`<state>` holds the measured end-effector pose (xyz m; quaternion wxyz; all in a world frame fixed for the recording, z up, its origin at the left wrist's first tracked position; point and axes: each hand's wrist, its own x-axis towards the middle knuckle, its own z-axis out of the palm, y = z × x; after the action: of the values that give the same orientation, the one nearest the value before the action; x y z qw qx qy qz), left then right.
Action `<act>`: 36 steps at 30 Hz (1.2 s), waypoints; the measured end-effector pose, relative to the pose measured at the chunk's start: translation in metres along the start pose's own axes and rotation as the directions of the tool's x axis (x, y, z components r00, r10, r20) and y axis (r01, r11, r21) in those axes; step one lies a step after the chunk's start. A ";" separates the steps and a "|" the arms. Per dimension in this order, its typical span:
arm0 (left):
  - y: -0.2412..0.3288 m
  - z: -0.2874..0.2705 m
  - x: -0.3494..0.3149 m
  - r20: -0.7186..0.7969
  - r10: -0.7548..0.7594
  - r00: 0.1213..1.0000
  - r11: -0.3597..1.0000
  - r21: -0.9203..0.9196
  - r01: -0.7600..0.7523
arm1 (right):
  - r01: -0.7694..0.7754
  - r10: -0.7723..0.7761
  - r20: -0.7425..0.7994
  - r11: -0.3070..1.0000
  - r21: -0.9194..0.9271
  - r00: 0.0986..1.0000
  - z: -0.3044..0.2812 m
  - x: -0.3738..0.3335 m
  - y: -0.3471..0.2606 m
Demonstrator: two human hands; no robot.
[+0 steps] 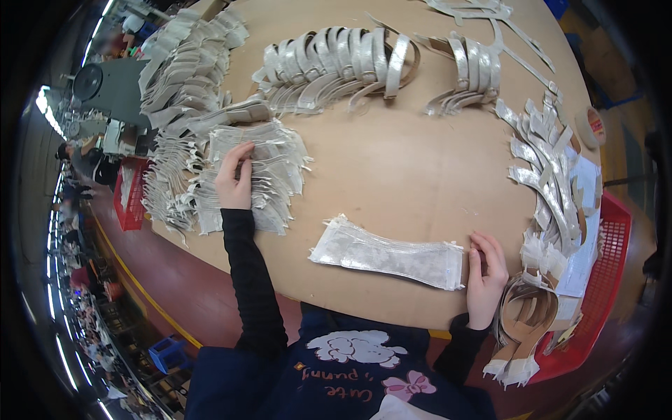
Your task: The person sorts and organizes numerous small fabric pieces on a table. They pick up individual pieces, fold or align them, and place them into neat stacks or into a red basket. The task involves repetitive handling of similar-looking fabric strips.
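A single silver fabric piece [388,255], wide at both ends and narrower in the middle, lies flat near the table's front edge. Beside its right end rests my right hand [486,273], fingers loosely curved and thumb apart, with nothing visible in it. My left hand [236,178] reaches over a fanned stack of similar silver pieces [276,178] at the left. Its fingertips touch the upper pieces, and a gap shows between thumb and fingers. Frayed pale edges and thread ends stick out along that stack.
More silver pieces [185,70] are heaped at the far left. Rows of curved silver straps with buckles [329,59] stand at the back. At the right lie loose straps [546,161], rolled brown-lined straps [528,308], a tape roll [591,127] and a red crate [612,245].
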<state>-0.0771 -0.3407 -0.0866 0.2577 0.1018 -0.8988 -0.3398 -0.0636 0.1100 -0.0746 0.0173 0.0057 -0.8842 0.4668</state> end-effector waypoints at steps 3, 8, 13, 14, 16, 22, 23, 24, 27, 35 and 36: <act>0.003 -0.001 0.000 0.023 -0.018 1.000 1.000 0.000 0.018 | -0.022 0.022 -0.014 1.000 0.017 1.000 0.002 -0.001 0.001; 0.008 0.000 0.000 -0.017 -0.006 1.000 1.000 -0.018 0.006 | 0.035 -0.037 -0.035 0.998 -0.045 0.999 0.005 0.001 0.005; 0.015 -0.001 -0.002 -0.009 -0.102 0.995 0.994 0.040 0.102 | -0.146 0.148 -0.025 0.986 0.077 0.989 0.007 0.001 0.004; 0.016 -0.001 -0.002 -0.012 -0.093 0.996 0.995 0.041 0.093 | -0.114 0.115 -0.027 0.992 0.052 0.993 0.008 0.001 0.003; 0.016 -0.002 -0.001 -0.015 -0.054 0.998 0.998 0.029 0.055 | -0.056 0.056 -0.033 0.998 0.001 0.998 0.010 0.000 0.001; 0.009 -0.005 0.000 0.007 -0.045 0.999 0.997 -0.067 0.045 | -0.059 0.059 -0.034 0.998 -0.002 0.998 0.014 0.001 0.001; 0.008 -0.005 -0.001 -0.003 -0.037 0.999 0.997 -0.069 0.037 | -0.061 0.061 -0.033 0.998 0.004 0.998 0.014 0.002 0.001; 0.007 -0.005 -0.001 0.005 -0.045 0.999 0.997 -0.059 0.045 | -0.064 0.065 -0.031 0.998 0.011 0.997 0.014 0.002 0.000; 0.004 -0.004 -0.002 -0.011 -0.016 1.000 0.999 -0.052 0.015 | -0.064 0.064 -0.027 0.997 -0.037 0.998 0.013 0.002 -0.003; -0.002 -0.007 -0.005 0.041 0.001 0.999 0.998 0.056 -0.004 | -0.029 0.023 -0.055 0.994 -0.106 0.998 0.005 -0.002 -0.004; -0.002 -0.006 -0.004 0.046 0.015 0.999 0.997 0.070 -0.018 | 0.005 -0.012 -0.071 0.994 -0.108 0.997 0.005 -0.001 -0.002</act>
<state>-0.0700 -0.3445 -0.0860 0.2362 0.0955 -0.9167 -0.3078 -0.0628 0.1049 -0.0755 0.0512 -0.0082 -0.9068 0.4184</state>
